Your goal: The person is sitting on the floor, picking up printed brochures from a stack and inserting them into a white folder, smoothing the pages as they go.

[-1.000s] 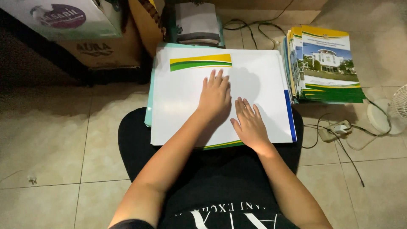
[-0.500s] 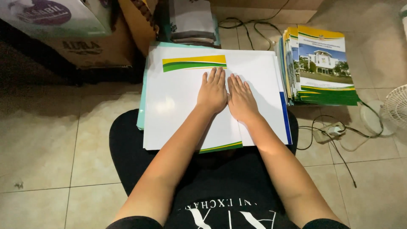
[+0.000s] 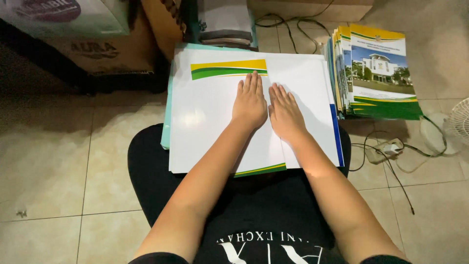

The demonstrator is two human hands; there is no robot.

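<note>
Head view, looking down at a seated person's lap. The left hand (image 3: pixel 250 101) and right hand (image 3: pixel 285 111) lie flat, palms down and side by side, on a large white sheet (image 3: pixel 210 117) that bears a yellow and green curved band near its far edge. The fingers of both hands are stretched out and held together, pointing away from the body; neither hand's grip is closed on anything, each merely presses on the paper. The sheet rests across the person's lap, over black clothing (image 3: pixel 254 215), and its far part lies over a pale teal folder (image 3: pixel 167 122) whose edge shows along the left side. A fold or seam runs between the two hands, and a blue stripe edges the sheet on the right.

To the right, on the tiled floor (image 3: pixel 58 161), stands a stack of booklets (image 3: pixel 378 73) with a building pictured on the top cover. Cables (image 3: pixel 391 156) trail across the floor near the stack, and part of a white fan (image 3: pixel 459 122) shows at the right edge. Cardboard boxes (image 3: pixel 107 49) stand at the upper left.
</note>
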